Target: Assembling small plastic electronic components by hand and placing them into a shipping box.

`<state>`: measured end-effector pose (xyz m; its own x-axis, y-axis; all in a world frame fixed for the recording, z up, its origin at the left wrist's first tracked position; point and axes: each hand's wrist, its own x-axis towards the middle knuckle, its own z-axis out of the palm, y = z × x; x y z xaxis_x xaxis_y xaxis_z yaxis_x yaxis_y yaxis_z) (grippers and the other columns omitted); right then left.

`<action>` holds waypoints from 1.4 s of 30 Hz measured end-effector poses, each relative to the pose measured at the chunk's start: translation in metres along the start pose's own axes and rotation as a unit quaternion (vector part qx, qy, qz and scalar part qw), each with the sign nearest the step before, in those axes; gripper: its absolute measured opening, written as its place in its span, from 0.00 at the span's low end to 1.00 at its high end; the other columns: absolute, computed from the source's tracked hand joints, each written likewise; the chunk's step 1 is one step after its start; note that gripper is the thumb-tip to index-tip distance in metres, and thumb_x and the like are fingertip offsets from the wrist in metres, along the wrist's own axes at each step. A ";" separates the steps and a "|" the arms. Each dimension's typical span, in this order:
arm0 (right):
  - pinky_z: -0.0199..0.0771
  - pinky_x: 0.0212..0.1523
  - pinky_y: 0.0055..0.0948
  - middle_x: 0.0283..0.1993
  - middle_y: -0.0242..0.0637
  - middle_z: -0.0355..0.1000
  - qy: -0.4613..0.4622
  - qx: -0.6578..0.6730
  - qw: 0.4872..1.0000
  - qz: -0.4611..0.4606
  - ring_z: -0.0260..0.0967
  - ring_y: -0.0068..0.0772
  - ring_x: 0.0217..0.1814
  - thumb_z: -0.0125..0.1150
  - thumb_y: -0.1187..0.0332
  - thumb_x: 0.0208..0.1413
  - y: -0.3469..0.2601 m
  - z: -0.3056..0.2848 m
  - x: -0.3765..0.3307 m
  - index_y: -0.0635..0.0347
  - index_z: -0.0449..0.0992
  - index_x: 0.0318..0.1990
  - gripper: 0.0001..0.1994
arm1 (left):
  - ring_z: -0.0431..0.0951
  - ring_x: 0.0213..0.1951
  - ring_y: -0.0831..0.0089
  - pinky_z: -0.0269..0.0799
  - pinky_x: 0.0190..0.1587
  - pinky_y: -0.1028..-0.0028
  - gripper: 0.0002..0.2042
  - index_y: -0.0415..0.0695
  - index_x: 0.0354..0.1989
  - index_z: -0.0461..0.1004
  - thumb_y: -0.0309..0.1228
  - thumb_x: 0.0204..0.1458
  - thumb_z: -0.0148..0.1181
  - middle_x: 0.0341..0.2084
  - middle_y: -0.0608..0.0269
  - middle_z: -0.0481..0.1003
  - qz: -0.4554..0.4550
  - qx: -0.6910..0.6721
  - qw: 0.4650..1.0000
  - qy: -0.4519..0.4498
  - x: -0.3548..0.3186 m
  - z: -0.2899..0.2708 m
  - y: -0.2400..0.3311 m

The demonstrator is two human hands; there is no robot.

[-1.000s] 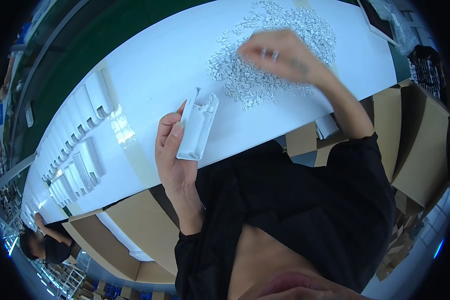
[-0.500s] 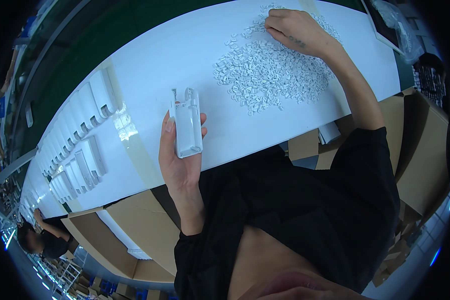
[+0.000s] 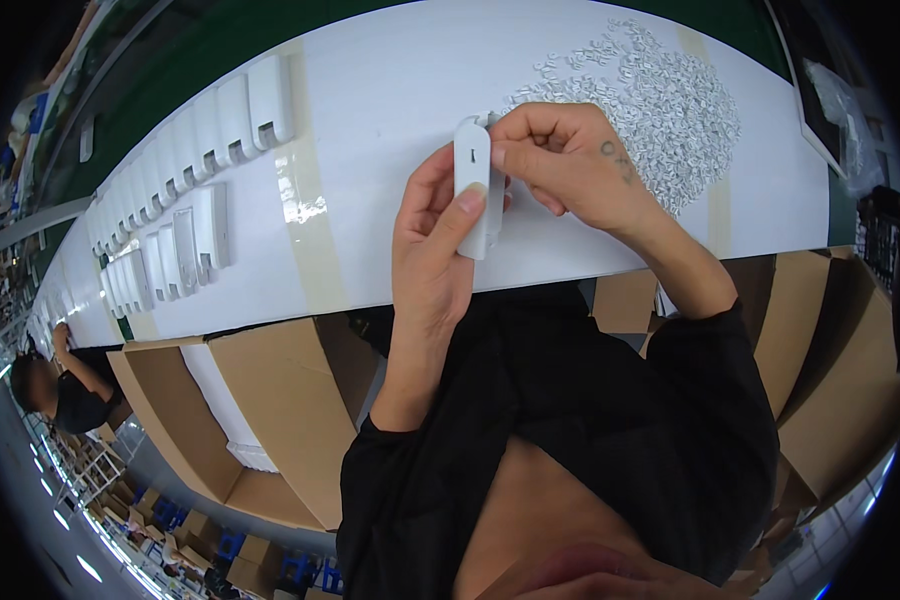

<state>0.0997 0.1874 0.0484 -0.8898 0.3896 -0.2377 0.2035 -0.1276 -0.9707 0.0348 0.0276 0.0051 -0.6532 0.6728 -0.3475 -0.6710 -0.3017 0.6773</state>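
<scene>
A white plastic housing (image 3: 474, 185) stands on edge in my left hand (image 3: 433, 235), the thumb pressed along its narrow slotted side. My right hand (image 3: 570, 165) meets the upper right of the housing with thumb and index finger pinched together. Whatever small thing that pinch holds, if anything, is hidden. To the right, partly behind my right hand, spreads a pile of small white plastic pieces (image 3: 685, 125) on the white table (image 3: 380, 110).
At the left, rows of white housings (image 3: 232, 120) stand on the table, with a shorter row (image 3: 208, 228) nearer me. Open cardboard boxes (image 3: 270, 410) sit below the front edge on both sides. A co-worker (image 3: 75, 390) is at the far left.
My right hand has come from the pile down and left to the housing. My left hand has lifted the housing up and right and turned it on its side. The view has shifted.
</scene>
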 end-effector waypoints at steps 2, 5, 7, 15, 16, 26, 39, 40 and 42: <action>0.54 0.16 0.13 0.20 0.29 0.70 -0.015 0.007 1.000 -0.024 0.57 0.13 0.15 0.62 0.73 0.58 0.004 0.002 -0.001 0.64 0.81 0.35 0.05 | 0.75 0.52 0.65 0.70 0.56 0.67 0.22 0.35 0.62 0.66 0.21 0.58 0.56 0.54 0.48 0.73 0.003 0.005 1.000 -0.012 -0.003 -0.001 0.002; 0.55 0.16 0.13 0.22 0.29 0.71 -0.035 0.015 0.998 -0.049 0.59 0.14 0.16 0.61 0.73 0.58 0.007 0.004 -0.001 0.64 0.81 0.35 0.05 | 0.75 0.52 0.67 0.69 0.57 0.68 0.21 0.35 0.61 0.67 0.21 0.58 0.56 0.54 0.49 0.74 0.010 0.011 1.000 -0.022 -0.006 -0.003 0.004; 0.55 0.16 0.12 0.20 0.29 0.70 -0.042 0.034 0.997 -0.046 0.57 0.13 0.15 0.61 0.73 0.58 0.006 0.006 -0.002 0.65 0.80 0.35 0.05 | 0.75 0.52 0.67 0.69 0.57 0.70 0.21 0.35 0.61 0.67 0.21 0.58 0.56 0.54 0.49 0.74 0.004 0.004 1.000 -0.025 -0.007 -0.004 0.006; 0.58 0.17 0.14 0.18 0.27 0.66 0.023 0.060 0.998 -0.007 0.57 0.15 0.15 0.62 0.75 0.57 0.008 0.002 -0.011 0.63 0.78 0.31 0.03 | 0.74 0.53 0.66 0.68 0.58 0.72 0.21 0.34 0.61 0.66 0.22 0.58 0.55 0.54 0.50 0.73 0.049 0.159 0.986 0.005 -0.005 0.013 -0.007; 0.59 0.17 0.14 0.18 0.26 0.66 0.032 0.040 0.999 0.003 0.57 0.14 0.15 0.62 0.75 0.57 0.010 -0.001 -0.006 0.62 0.78 0.31 0.03 | 0.73 0.54 0.66 0.67 0.58 0.71 0.21 0.33 0.62 0.66 0.22 0.59 0.54 0.54 0.50 0.73 0.055 0.223 0.973 0.019 -0.008 0.015 -0.005; 0.60 0.16 0.16 0.23 0.29 0.70 0.276 -0.192 0.941 -0.031 0.61 0.17 0.16 0.58 0.71 0.58 -0.030 -0.223 -0.022 0.60 0.80 0.33 0.06 | 0.74 0.51 0.62 0.70 0.57 0.66 0.20 0.34 0.62 0.64 0.28 0.62 0.49 0.53 0.46 0.73 0.155 0.420 0.888 0.103 -0.010 -0.004 0.005; 0.77 0.43 0.46 0.44 0.49 0.77 0.294 -0.700 0.648 0.065 0.77 0.50 0.42 0.59 0.59 0.59 0.016 -0.595 0.133 0.65 0.74 0.52 0.20 | 0.72 0.49 0.55 0.68 0.56 0.62 0.16 0.40 0.45 0.76 0.22 0.45 0.63 0.46 0.55 0.73 0.285 0.718 0.629 0.085 0.008 -0.020 -0.010; 0.76 0.45 0.44 0.45 0.51 0.76 0.307 -0.709 0.634 0.039 0.76 0.50 0.43 0.58 0.57 0.60 0.027 -0.637 0.100 0.64 0.72 0.54 0.22 | 0.72 0.48 0.56 0.68 0.55 0.62 0.16 0.40 0.44 0.76 0.22 0.44 0.64 0.46 0.56 0.73 0.290 0.699 0.651 0.057 0.018 -0.017 -0.014; 0.76 0.46 0.43 0.45 0.51 0.76 0.270 -0.687 0.674 -0.001 0.76 0.51 0.44 0.57 0.57 0.61 0.032 -0.707 0.082 0.64 0.73 0.54 0.21 | 0.72 0.49 0.56 0.69 0.54 0.63 0.15 0.40 0.43 0.77 0.24 0.44 0.65 0.46 0.58 0.74 0.310 0.673 0.669 0.054 0.024 -0.026 -0.018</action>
<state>0.3227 0.8602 -0.0266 -0.6885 0.7104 0.1460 0.7183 0.6957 0.0023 0.0221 0.0319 -0.0323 -0.7302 0.6249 0.2763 0.6176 0.4307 0.6581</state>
